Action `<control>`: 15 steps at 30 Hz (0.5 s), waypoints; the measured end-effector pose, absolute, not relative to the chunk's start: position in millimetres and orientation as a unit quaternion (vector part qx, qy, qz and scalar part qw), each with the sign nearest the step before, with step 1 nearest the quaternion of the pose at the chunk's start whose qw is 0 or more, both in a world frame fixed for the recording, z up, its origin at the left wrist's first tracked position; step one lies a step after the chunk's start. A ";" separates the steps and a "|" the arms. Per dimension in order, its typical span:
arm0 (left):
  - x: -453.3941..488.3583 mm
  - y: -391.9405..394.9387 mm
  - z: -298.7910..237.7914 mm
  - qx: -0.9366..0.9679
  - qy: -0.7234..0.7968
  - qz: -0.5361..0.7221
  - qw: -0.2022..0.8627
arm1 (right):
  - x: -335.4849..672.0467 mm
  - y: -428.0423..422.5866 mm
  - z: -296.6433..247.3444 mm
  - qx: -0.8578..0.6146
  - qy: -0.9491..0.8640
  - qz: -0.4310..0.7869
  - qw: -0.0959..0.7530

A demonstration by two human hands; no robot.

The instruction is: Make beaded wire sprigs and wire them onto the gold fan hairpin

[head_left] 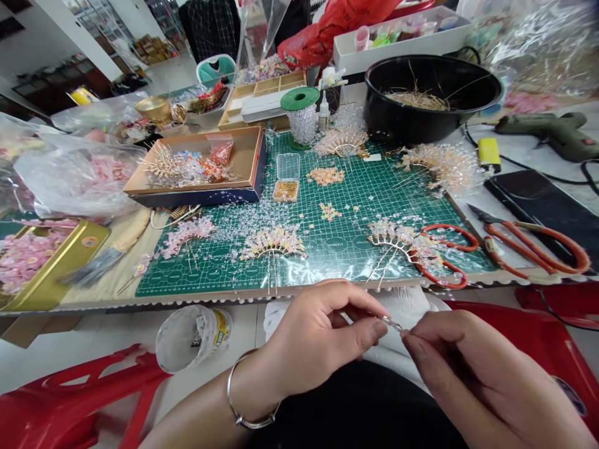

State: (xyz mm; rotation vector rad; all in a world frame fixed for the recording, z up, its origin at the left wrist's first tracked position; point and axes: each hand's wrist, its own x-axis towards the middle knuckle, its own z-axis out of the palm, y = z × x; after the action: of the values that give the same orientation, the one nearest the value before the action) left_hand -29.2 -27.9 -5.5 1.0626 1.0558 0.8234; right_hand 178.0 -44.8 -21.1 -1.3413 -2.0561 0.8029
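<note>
My left hand (332, 330) pinches one end of a small clear beaded strand (393, 324) between thumb and forefinger. At its other end, my right hand (463, 362) pinches the same strand; both hands are held over my lap, in front of the table edge. Whether wire runs through the strand is too small to tell. Just beyond the hands, beaded hairpins lie on the green cutting mat (224, 274): a pink one (187, 237), a pink-yellow one (274, 243) and another (402, 240) beside red-handled scissors (453, 280). Loose clear beads (262, 215) are scattered there.
Black-bladed pliers or snips (538, 240) and a dark phone-like slab (538, 199) lie right. Behind stand a black basin (374, 112), a bead spool (301, 121) and a box of ornaments (253, 165). A glue gun (547, 134) rests far right; red stools (79, 405) flank my legs.
</note>
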 end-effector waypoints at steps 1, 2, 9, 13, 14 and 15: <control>-28.7 -27.7 -5.2 0.452 0.462 0.367 0.669 | 179.5 -43.3 -21.9 -0.492 -0.764 0.309 0.281; -28.4 -27.4 -5.2 0.434 0.459 0.371 0.681 | 181.0 -41.8 -22.6 -0.486 -0.761 0.320 0.286; -26.9 -25.4 -11.9 0.353 0.424 0.383 0.741 | 181.1 -33.4 -24.8 -0.471 -0.728 0.423 0.263; -23.4 -26.2 -15.2 0.331 0.408 0.409 0.746 | 174.1 -31.5 -24.6 -0.482 -0.650 0.519 0.275; -22.4 -26.7 -15.7 0.324 0.402 0.420 0.746 | 172.0 -31.5 -24.4 -0.484 -0.618 0.551 0.281; -21.4 -27.2 -16.1 0.318 0.396 0.429 0.747 | 170.1 -31.7 -24.1 -0.483 -0.582 0.589 0.285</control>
State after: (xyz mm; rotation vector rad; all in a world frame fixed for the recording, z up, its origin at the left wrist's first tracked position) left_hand -21.4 -27.2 -16.1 0.6949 0.8670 0.9388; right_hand 170.1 -31.7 -24.1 -1.2926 -1.5570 1.5746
